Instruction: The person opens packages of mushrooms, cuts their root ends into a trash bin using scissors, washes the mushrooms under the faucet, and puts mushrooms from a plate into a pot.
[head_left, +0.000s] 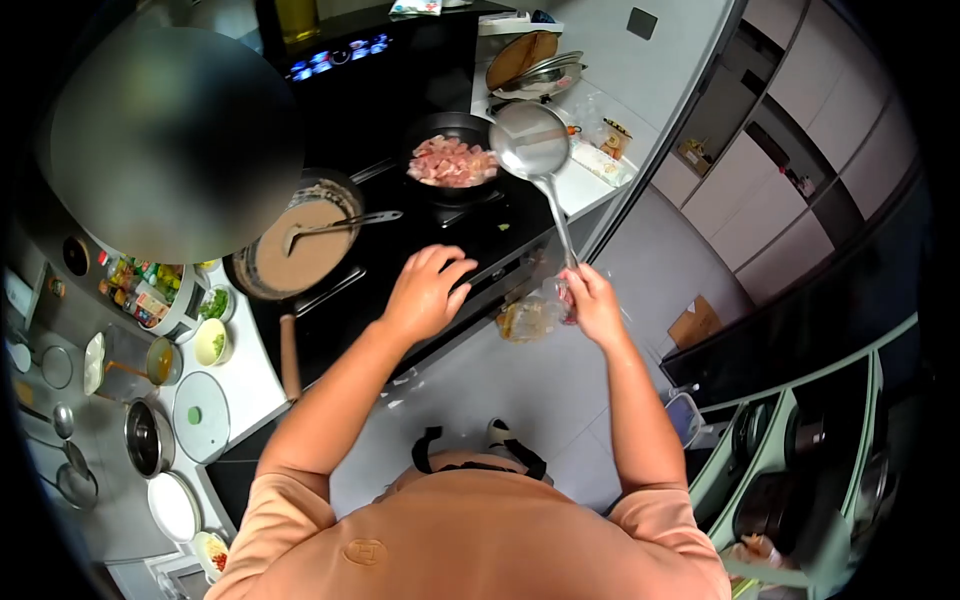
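Note:
My right hand (593,303) is closed around the handle of a metal wok spatula (530,140). Its broad, rounded head is raised beside the right edge of a black frying pan (450,122). Pieces of raw, pinkish meat (452,162) lie in that pan. Just left of my right hand is a clear plastic item (527,318) with something yellowish in it; whether my fingers touch it I cannot tell. My left hand (430,290) hovers over the front of the black stove (390,215), empty, fingers apart and slightly bent.
On the stove's left, a pan (340,190) of brown sauce (300,250) holds a ladle (345,228); its wooden handle (289,355) juts past the edge. Bowls, a glass lid (201,415) and bottles (150,290) crowd the left counter. A large blurred round shape (175,145) blocks the upper left.

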